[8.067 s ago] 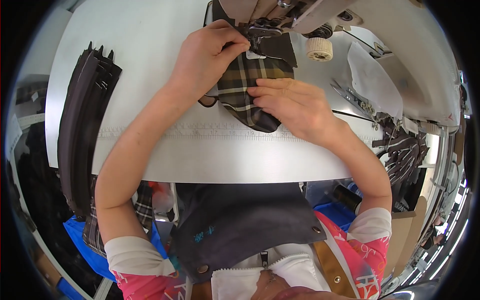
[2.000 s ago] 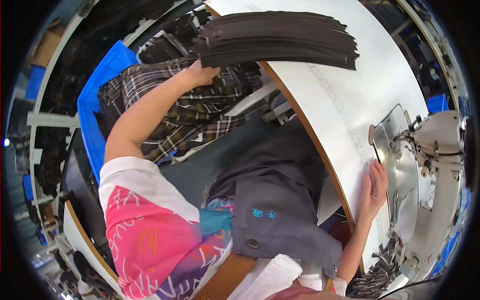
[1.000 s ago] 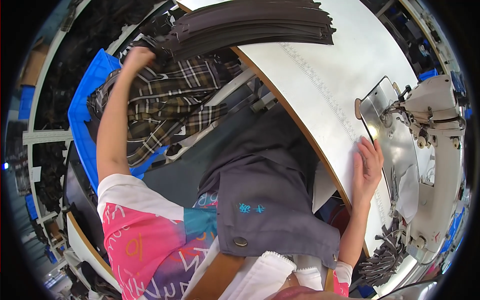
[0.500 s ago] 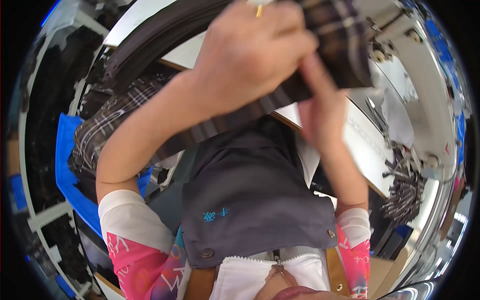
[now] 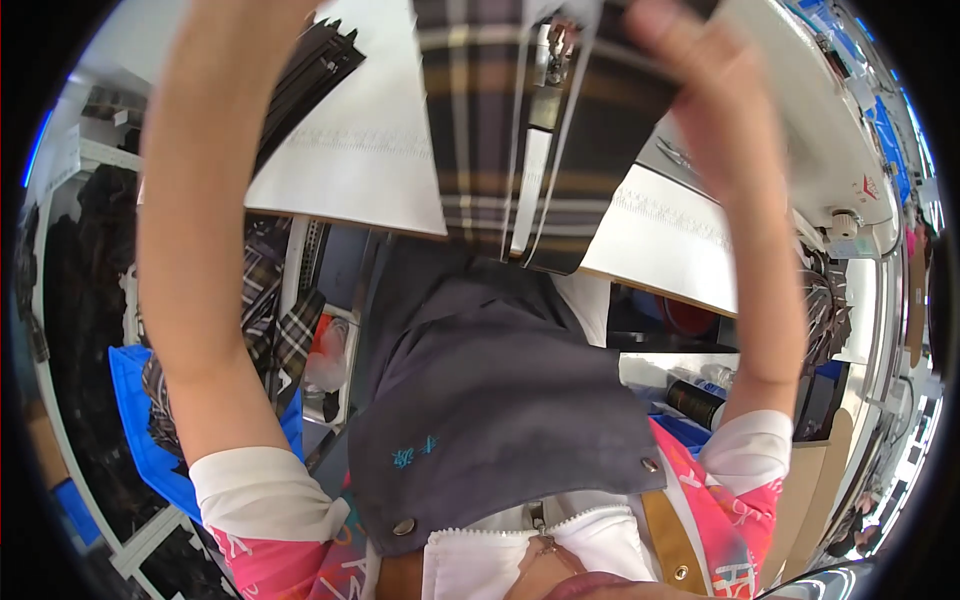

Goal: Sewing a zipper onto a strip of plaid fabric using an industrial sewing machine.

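Dark plaid cloth (image 5: 478, 150) with white and yellow lines lies over the front of a white sewing table (image 5: 345, 150), its lower edge hanging past the table's edge. A narrow gap splits the cloth. In that gap shows the metal presser foot (image 5: 553, 55) of a sewing machine. My right hand (image 5: 705, 65) is at the cloth's right side, smeared by motion; its grip cannot be made out. My left forearm (image 5: 200, 220) reaches up on the left, and the left hand itself is beyond the top edge.
Dark strips of cloth (image 5: 318, 75) lie on the table's left. At right stand the machine's white body (image 5: 845, 130) and a bundle of strips (image 5: 825, 305). Scissors (image 5: 675, 152) lie by the machine. A blue bin (image 5: 135, 400) with plaid cloth stands at lower left.
Both hands have moved apart and forward. The plaid cloth, bunched across my arms before, now lies on the table around the presser foot.
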